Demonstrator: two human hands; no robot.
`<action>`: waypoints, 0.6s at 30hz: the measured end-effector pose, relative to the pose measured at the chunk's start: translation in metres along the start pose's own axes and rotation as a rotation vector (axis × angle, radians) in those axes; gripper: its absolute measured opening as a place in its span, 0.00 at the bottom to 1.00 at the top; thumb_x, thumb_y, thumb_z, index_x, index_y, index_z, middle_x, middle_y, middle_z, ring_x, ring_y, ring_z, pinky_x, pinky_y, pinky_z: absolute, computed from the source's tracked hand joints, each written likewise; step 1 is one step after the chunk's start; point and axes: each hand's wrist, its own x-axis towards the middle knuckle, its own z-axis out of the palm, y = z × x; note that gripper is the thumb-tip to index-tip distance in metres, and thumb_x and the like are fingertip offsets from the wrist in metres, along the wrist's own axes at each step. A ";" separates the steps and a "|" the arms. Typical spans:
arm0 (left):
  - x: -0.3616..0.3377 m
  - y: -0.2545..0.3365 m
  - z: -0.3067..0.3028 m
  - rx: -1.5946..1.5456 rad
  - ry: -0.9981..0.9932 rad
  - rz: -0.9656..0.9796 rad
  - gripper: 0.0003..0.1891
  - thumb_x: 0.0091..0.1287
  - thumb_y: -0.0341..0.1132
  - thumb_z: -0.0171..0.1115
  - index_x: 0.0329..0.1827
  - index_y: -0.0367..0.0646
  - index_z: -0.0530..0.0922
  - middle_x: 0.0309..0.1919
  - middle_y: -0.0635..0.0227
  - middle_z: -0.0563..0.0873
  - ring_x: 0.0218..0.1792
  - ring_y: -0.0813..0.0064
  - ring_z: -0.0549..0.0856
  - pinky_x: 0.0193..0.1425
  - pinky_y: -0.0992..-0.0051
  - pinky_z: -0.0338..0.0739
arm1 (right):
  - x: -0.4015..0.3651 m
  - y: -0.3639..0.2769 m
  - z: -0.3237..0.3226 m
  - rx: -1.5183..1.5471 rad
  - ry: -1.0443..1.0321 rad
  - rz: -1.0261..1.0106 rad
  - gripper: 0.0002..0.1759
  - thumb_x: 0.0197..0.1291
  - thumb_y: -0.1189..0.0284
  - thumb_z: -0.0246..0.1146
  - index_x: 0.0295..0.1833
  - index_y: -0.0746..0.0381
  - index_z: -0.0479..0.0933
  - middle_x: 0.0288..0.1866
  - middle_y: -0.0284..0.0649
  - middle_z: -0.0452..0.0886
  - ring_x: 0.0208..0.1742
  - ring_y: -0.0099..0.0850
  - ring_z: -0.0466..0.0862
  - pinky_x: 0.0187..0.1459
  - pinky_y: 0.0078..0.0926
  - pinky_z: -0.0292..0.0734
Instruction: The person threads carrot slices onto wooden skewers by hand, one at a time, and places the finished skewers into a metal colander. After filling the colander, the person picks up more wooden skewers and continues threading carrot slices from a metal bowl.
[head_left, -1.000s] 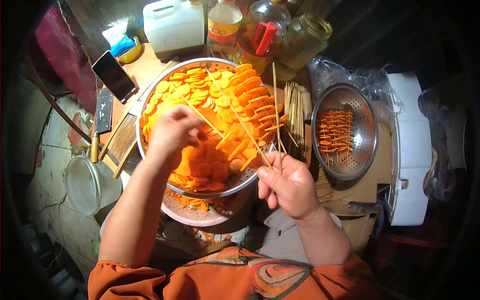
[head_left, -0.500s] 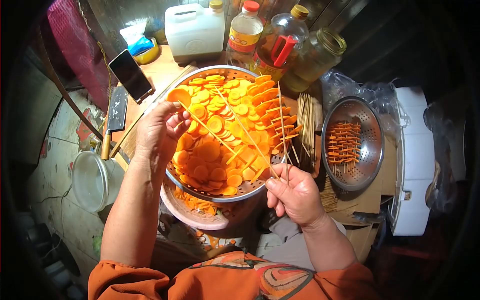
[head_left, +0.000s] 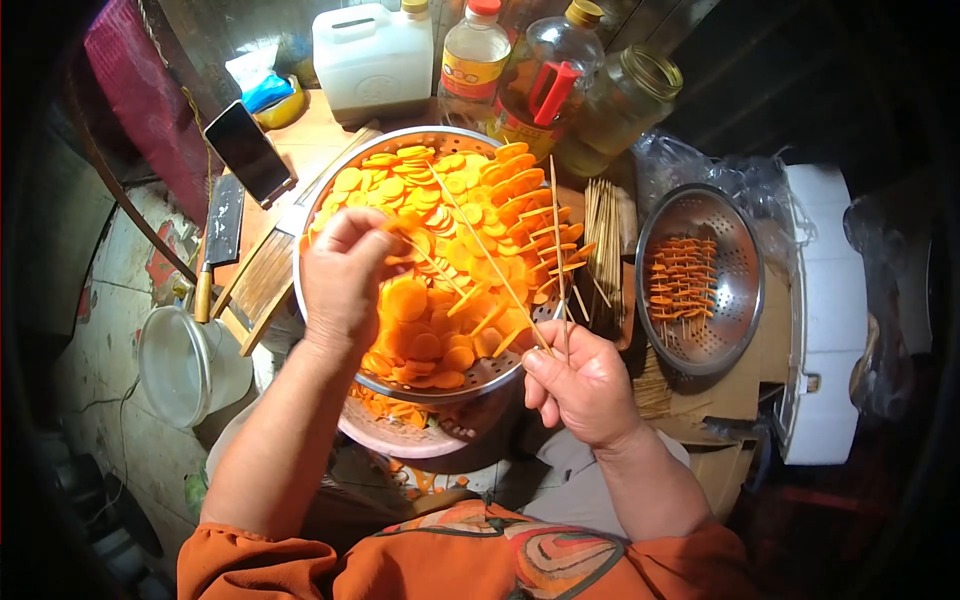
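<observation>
My left hand (head_left: 345, 275) is over the left of a metal colander (head_left: 420, 392) full of carrot slices (head_left: 405, 345). Its fingers pinch a carrot slice, mostly hidden, at the tip of a slanting skewer. Several slices stand edge-on along that skewer's lower part. At the colander's lower right, my right hand (head_left: 590, 385) is closed around the lower ends of thin wooden skewers (head_left: 480, 245), two of them bare and pointing up. Threaded carrot slices (head_left: 515, 185) lie along the colander's right side.
Loose skewers (head_left: 603, 240) lie right of the colander. A smaller colander (head_left: 740, 265) holds threaded carrots. Behind stand a white jug (head_left: 372, 70), bottles (head_left: 472, 65) and a jar (head_left: 625, 105). A phone (head_left: 248, 150), a cleaver (head_left: 226, 220) and a bucket (head_left: 170, 365) are at left.
My left hand has turned and moved slightly down, its fingers now closer around the skewer tip and hiding the slice. My right hand keeps its hold. The whole view has shifted slightly.
</observation>
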 end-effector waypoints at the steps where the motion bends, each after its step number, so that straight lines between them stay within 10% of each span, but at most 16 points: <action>1: -0.009 0.001 0.009 0.004 -0.029 -0.072 0.04 0.61 0.29 0.57 0.37 0.46 0.75 0.33 0.69 0.83 0.34 0.77 0.84 0.36 0.76 0.81 | 0.001 0.000 0.000 -0.005 -0.010 -0.004 0.12 0.65 0.72 0.54 0.50 0.68 0.71 0.21 0.31 0.74 0.14 0.12 0.67 0.17 0.08 0.62; 18: -0.019 -0.008 0.031 0.003 -0.125 -0.097 0.06 0.58 0.24 0.58 0.38 0.41 0.76 0.34 0.71 0.80 0.31 0.78 0.82 0.38 0.75 0.81 | 0.004 -0.003 -0.008 0.147 0.077 -0.067 0.09 0.66 0.72 0.53 0.45 0.67 0.71 0.19 0.34 0.74 0.11 0.16 0.66 0.14 0.08 0.62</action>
